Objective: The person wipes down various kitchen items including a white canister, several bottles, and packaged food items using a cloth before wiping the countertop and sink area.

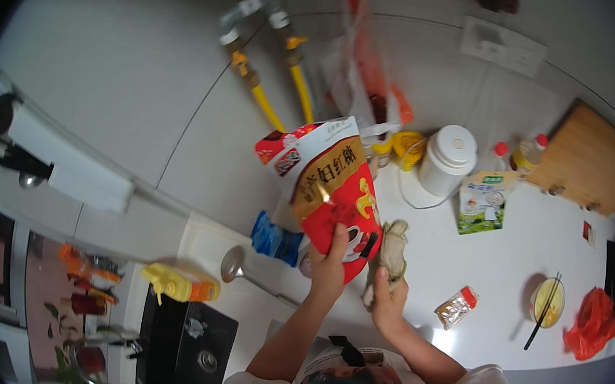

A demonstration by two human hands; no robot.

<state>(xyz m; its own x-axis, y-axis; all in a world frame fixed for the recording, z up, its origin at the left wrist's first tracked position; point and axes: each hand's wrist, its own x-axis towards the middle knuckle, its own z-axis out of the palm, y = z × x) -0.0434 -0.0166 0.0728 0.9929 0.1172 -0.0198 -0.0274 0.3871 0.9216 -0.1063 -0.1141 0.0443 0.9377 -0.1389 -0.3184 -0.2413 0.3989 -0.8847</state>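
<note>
My left hand grips the lower part of a red, gold and white printed food pouch, its thumb across the front. The pouch is raised and tilted above the counter, and its front bears writing. Close to its right, my right hand holds a crumpled, greyish-beige cloth that bunches up above the thumb. Just left of my left hand, a blue plastic packet lies on the white counter, partly hidden by the pouch.
A skimmer ladle and a yellow pump bottle are near the black sink. Rightward are a white lidded container, a green-and-white pouch, a foil packet, a bowl with chopsticks and a red plastic bag.
</note>
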